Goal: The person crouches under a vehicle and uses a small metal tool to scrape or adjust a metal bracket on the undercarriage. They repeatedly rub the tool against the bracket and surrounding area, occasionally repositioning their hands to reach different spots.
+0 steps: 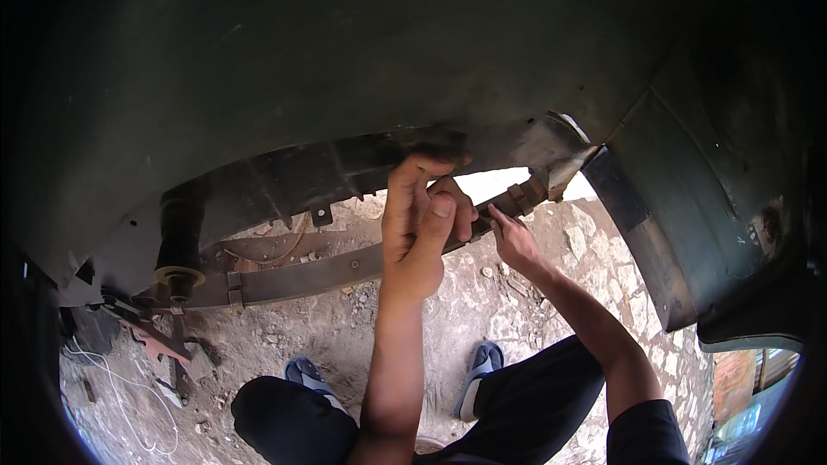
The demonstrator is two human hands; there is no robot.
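Note:
A long, dark leaf spring (pixel 301 281) runs across under the vehicle's frame rail (pixel 297 174), rising to the right. In the middle, my left hand (pixel 418 224) is raised in front of it with fingers curled and thumb bent in. Its upper fingers reach a dark, blurred patch at the rail's lower edge; I cannot make out what they hold there. Farther right, my right hand (pixel 517 245) grips the leaf spring near its clamp (pixel 527 195), one finger lying along the bar. Part of that grip is hidden.
The dark green wheel arch (pixel 345 52) curves overhead, and a body panel (pixel 680 181) comes down at the right. At the left hang a black cylindrical bump stop (pixel 181 237) and a reddish metal part (pixel 155 337). A white cord (pixel 129 387) lies on rubble-strewn ground near my sandalled feet (pixel 482 362).

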